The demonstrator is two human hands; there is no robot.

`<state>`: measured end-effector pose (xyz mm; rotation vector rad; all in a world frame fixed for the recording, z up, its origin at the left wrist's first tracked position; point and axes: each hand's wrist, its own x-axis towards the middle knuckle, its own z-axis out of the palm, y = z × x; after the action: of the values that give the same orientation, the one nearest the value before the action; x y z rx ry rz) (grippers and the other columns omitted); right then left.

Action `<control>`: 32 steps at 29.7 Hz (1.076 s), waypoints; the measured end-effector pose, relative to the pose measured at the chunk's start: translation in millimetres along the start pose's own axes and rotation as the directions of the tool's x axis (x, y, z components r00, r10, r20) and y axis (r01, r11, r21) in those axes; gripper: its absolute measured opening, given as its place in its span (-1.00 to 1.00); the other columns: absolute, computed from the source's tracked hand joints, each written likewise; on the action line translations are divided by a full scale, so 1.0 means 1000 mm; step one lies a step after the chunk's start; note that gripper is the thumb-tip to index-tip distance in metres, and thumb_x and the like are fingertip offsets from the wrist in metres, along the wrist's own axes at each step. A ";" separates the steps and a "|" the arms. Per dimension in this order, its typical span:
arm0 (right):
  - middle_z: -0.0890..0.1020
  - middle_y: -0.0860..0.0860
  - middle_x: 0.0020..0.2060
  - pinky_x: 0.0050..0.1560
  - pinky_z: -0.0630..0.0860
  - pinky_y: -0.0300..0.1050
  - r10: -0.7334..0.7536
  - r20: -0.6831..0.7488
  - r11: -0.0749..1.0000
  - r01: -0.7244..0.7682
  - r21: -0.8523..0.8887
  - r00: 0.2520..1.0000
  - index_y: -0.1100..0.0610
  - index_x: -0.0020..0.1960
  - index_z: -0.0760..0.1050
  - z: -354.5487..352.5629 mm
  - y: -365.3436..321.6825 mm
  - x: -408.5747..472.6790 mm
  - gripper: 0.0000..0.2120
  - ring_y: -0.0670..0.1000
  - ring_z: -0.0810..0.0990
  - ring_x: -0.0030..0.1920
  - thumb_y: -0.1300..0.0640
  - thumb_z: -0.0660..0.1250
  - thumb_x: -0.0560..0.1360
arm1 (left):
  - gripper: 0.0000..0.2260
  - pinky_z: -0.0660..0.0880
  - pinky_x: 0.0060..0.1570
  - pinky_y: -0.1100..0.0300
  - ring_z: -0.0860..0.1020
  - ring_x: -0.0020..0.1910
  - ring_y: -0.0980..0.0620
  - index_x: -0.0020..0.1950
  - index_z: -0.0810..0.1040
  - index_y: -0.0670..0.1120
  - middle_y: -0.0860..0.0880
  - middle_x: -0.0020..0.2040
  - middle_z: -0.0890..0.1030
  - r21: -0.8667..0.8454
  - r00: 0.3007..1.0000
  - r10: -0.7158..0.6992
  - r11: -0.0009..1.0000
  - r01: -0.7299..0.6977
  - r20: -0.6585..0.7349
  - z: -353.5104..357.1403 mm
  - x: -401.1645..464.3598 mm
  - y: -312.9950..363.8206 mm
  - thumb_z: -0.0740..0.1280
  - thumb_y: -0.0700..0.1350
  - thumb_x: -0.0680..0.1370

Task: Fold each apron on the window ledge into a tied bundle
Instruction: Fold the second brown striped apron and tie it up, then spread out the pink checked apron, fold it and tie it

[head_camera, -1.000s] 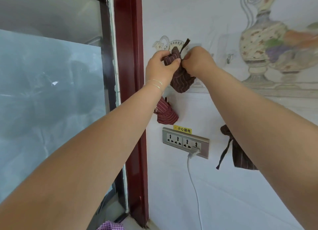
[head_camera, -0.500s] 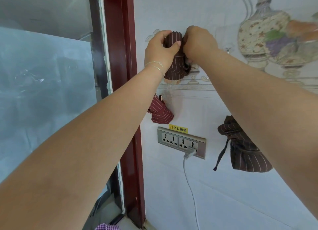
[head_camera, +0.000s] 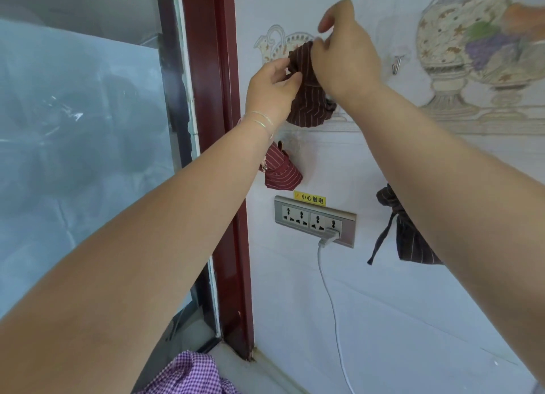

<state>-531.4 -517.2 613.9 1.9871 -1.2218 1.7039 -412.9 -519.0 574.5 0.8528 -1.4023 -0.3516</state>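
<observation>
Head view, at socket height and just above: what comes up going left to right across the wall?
Window glass → red frame → red striped bundle → socket strip → dark striped bundle, partly behind the right forearm.

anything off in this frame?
One oddity: the red striped bundle hangs directly above the socket strip, which has a white plug in it, under a yellow warning label. Nothing looks spilled or damaged.
</observation>
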 end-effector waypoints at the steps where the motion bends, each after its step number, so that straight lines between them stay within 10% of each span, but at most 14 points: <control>1: 0.41 -0.10 -0.33 -0.22 0.40 -0.01 -0.028 -0.014 0.993 0.029 0.116 1.000 0.15 0.19 0.34 0.002 -0.006 -0.010 -0.75 -0.01 0.44 -0.28 0.21 0.13 0.51 | -0.67 0.57 -0.03 0.27 0.54 0.14 0.10 0.36 0.45 -0.07 0.01 0.22 0.55 0.002 1.000 -0.028 1.000 0.028 0.015 -0.008 -0.006 0.000 0.31 -0.14 0.59; 8: 0.48 -0.06 -0.38 -0.32 0.44 -0.17 -0.054 0.397 0.909 -0.120 0.399 0.916 0.07 0.05 0.34 0.054 -0.032 -0.097 -0.88 -0.10 0.48 -0.41 0.14 0.24 0.54 | -0.72 0.49 -0.12 0.27 0.55 -0.02 0.15 0.17 0.53 0.00 0.09 0.00 0.61 0.099 0.952 -0.306 0.948 0.302 0.020 -0.084 -0.083 -0.042 0.22 -0.27 0.55; 15: 0.60 0.03 -0.25 -0.46 0.49 -0.22 -0.179 0.897 0.840 -0.412 0.353 0.405 0.09 0.02 0.42 0.150 -0.078 -0.234 -0.89 -0.02 0.57 -0.40 0.05 0.24 0.60 | -0.78 0.46 -0.17 0.22 0.53 -0.15 0.09 -0.14 0.52 0.05 0.00 -0.15 0.59 0.245 0.809 -0.564 0.771 0.587 -0.165 -0.184 -0.206 -0.104 0.25 -0.26 0.56; 20: 0.65 0.02 -0.26 -0.47 0.47 -0.29 -0.272 0.957 0.852 -0.437 0.287 0.098 0.09 -0.03 0.46 0.191 -0.123 -0.349 -0.88 -0.12 0.56 -0.47 0.05 0.25 0.60 | -0.81 0.42 -0.39 0.31 0.47 -0.29 0.05 -0.08 0.54 -0.09 -0.03 -0.23 0.57 0.201 0.595 -0.720 0.563 0.802 -0.357 -0.259 -0.320 -0.141 0.25 -0.37 0.54; 32: 0.62 0.04 -0.20 -0.26 0.54 -0.21 -0.107 0.880 0.843 -0.511 -0.167 -0.463 0.11 -0.16 0.44 0.225 -0.175 -0.611 -0.84 -0.08 0.55 -0.32 0.12 0.24 0.59 | -0.81 0.42 0.21 0.16 0.53 0.16 -0.03 0.17 0.56 -0.06 -0.01 0.16 0.59 0.278 0.195 -0.812 0.042 0.960 -0.551 -0.394 -0.582 -0.173 0.31 -0.18 0.56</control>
<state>-227.0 -298.8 53.7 3.8036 -1.7279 -0.9035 -98.0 -117.0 62.2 2.2829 -0.4480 -0.7615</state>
